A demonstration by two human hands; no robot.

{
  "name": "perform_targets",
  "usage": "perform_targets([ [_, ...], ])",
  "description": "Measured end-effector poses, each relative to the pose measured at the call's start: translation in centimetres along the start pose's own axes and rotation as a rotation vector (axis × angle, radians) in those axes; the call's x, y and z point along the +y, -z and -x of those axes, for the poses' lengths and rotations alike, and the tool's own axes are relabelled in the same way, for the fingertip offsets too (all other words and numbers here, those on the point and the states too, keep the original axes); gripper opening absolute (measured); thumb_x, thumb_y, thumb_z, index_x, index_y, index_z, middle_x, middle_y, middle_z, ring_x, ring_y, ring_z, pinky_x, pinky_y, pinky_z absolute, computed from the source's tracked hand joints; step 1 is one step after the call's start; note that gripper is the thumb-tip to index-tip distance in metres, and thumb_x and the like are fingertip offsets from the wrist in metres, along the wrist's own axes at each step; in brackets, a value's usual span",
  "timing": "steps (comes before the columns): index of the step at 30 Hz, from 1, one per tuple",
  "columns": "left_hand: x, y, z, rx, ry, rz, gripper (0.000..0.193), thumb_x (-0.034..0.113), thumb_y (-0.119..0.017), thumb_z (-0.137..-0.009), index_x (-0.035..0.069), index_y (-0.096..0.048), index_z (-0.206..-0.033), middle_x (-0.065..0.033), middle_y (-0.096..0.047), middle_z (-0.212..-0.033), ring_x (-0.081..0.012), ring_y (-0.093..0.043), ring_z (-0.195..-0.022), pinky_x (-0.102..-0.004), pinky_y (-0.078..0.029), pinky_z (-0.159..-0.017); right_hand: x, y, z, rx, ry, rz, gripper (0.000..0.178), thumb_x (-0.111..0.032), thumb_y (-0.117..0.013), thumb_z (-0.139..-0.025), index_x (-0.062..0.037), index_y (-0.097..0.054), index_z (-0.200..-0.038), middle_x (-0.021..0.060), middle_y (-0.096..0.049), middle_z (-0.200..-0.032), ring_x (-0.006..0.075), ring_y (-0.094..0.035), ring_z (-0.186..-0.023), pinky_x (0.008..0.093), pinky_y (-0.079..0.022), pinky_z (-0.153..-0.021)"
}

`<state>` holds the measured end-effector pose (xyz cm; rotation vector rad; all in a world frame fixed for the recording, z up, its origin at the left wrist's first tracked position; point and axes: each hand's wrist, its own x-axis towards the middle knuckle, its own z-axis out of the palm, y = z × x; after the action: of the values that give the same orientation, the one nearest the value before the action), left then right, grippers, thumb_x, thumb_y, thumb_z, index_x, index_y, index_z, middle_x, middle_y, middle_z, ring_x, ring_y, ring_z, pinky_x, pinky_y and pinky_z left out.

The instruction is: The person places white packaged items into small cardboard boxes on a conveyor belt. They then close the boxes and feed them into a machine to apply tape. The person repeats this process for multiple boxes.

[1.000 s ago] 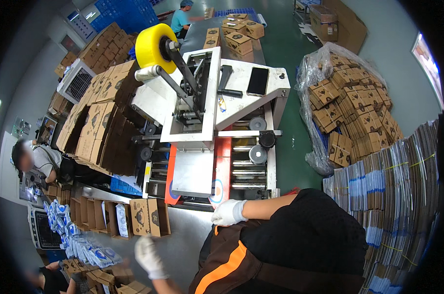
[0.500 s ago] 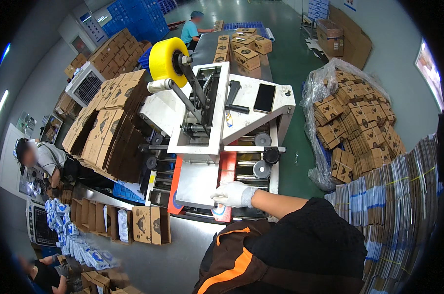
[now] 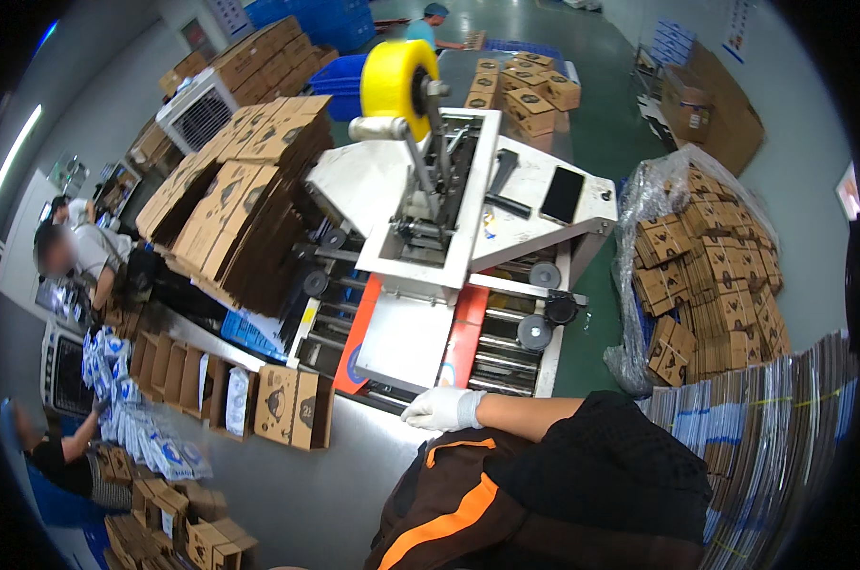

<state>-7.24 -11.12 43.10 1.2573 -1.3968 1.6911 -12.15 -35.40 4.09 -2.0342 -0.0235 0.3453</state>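
My right hand (image 3: 443, 408), in a white glove, rests at the near end of the carton-taping machine (image 3: 406, 337). Its fingers point left, loosely stretched, and nothing shows in them. They lie by the seam between the machine's metal plate and the steel table (image 3: 354, 475). My left hand is out of sight. On the table to the left, a row of open brown cartons (image 3: 292, 407) stands upright. One of them holds a white packet (image 3: 239, 401). A large yellow tape roll (image 3: 397, 90) sits on top of the machine.
Flat cartons (image 3: 230, 214) are stacked left of the machine. A phone (image 3: 563, 195) lies on its right side. Wrapped cartons (image 3: 724, 275) and bundled cardboard (image 3: 772, 427) fill the right. Co-workers stand at left; one reaches toward blue-white packets (image 3: 154, 437). Closed cartons (image 3: 529, 95) sit beyond.
My right hand has come off the machine's plate, nearer to the table. The view has swung, so the machine appears farther right. A co-worker at lower left now reaches to the packets.
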Motion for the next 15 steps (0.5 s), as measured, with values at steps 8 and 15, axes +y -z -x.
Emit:
perform_targets([
  [8, -4.7, 11.5, 37.8, -1.178, 1.603, 0.066, 0.043, 0.02, -0.069, -0.094, 0.002, -0.064, -0.132, -0.0161, -0.064, -0.132, -0.0264, -0.061, -0.124, -0.0357, -0.045, -0.11, -1.2, -6.3, -6.7, -0.229, -0.027, -0.071, 0.045, -0.043, -0.057, -0.1, -0.0115, -0.068, -0.13, 0.0122, -0.074, -0.113, 0.0236, -0.07, -0.101, 0.036, -0.053, -0.094],
  [15, -10.1, 10.2, 45.3, -1.239, 1.486, 0.018, 0.051, 0.028, -0.068, -0.095, 0.0, -0.06, -0.137, -0.0196, -0.057, -0.145, -0.0313, -0.051, -0.138, -0.0371, -0.038, -0.117, -0.2, -11.1, -17.6, -0.121, -0.307, -0.477, 0.061, -0.033, -0.067, -0.099, 0.0056, -0.051, -0.144, 0.0093, -0.065, -0.119, 0.0149, -0.06, -0.102, 0.0281, -0.049, -0.089],
])
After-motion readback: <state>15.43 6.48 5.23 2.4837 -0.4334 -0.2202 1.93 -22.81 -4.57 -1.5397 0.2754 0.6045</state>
